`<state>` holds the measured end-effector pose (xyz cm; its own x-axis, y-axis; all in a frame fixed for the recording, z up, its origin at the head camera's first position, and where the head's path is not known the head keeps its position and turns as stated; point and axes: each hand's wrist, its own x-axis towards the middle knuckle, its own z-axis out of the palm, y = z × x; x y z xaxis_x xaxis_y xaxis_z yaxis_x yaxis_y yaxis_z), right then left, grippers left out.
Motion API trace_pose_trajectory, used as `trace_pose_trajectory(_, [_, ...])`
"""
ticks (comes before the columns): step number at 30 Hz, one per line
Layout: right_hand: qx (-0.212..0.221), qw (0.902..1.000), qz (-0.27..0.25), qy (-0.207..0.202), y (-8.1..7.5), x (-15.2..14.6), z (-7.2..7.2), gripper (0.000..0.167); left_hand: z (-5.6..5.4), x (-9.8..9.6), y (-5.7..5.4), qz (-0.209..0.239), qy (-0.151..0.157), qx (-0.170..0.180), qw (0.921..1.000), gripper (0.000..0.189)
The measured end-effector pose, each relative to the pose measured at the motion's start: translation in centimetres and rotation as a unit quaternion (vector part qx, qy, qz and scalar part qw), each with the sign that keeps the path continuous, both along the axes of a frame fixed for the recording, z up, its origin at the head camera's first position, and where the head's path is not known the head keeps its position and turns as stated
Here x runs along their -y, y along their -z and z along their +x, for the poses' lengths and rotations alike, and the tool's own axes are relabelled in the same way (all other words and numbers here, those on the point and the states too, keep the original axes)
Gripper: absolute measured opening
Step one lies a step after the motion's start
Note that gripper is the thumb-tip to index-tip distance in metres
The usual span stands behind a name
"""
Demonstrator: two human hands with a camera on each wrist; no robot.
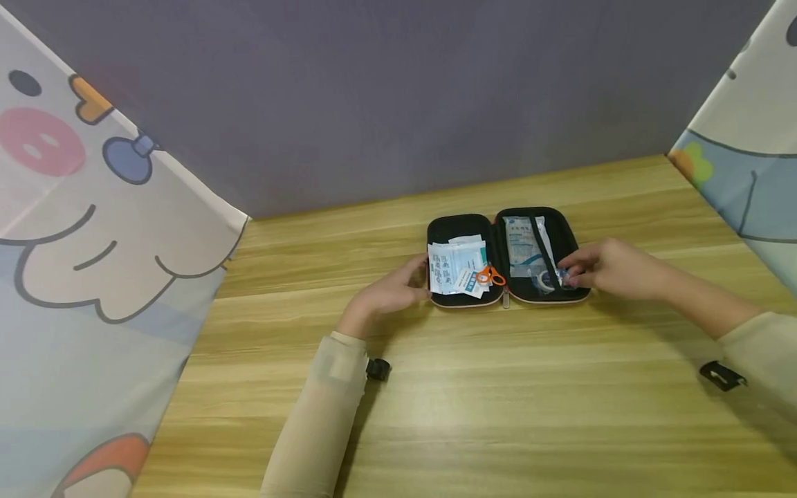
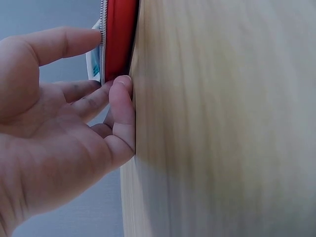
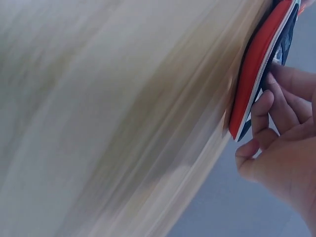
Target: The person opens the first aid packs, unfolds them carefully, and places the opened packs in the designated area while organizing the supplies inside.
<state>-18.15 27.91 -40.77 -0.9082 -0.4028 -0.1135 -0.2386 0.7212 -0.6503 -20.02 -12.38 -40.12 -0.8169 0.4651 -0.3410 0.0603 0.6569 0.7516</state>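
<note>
An open first-aid case (image 1: 442, 229), black inside with a red shell, lies on the wooden table. My left hand (image 1: 394, 289) is at its left side, thumb and fingertips touching the edge; in the left wrist view the thumb meets the zipper. My right hand (image 1: 607, 270) reaches over the right half's near corner, fingertips pinching a small clear plastic packet (image 1: 568, 282); the fingers partly hide it. Beside it sits a white roll of tape (image 1: 544, 279). White sachets (image 1: 443, 266) and orange-handled scissors (image 1: 496, 276) lie in the left half.
A wrapped packet (image 1: 519, 242) sits under a black elastic strap in the right half. The zipper pull (image 1: 506, 299) hangs at the near side of the hinge. A grey panel (image 1: 398, 104) stands behind the table (image 1: 486, 401), with cartoon-printed sheets (image 1: 143, 235) at both sides.
</note>
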Motion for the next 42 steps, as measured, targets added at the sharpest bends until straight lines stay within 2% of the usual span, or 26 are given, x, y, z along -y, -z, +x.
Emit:
trace_pose_trajectory(7, [0.029,0.999,0.003,0.034,-0.4,0.5,-0.2,0.033,-0.2,0.1,-0.2,0.009,0.008,-0.001,0.9999,0.087])
trace_pose_trajectory(15, [0.051,0.9979,0.008,0.04,-0.1,1.0,0.3,0.032,0.2,0.2,-0.3,0.0,0.012,0.01,0.9999,0.088])
trace_pose_trajectory(25, [0.027,0.9991,0.014,0.03,0.3,1.0,0.5,0.018,0.1,0.3,0.0,0.005,0.013,0.009,0.9999,0.088])
trace_pose_trajectory(34, [0.001,0.9995,0.024,0.02,0.3,0.9,0.6,0.019,0.2,0.4,0.2,-0.004,0.012,0.003,0.9999,0.087])
trace_pose_trajectory(42, [-0.011,0.9996,0.011,0.025,0.8,0.8,0.7,0.013,0.3,0.4,0.2,-0.01,0.012,-0.002,0.9999,0.086])
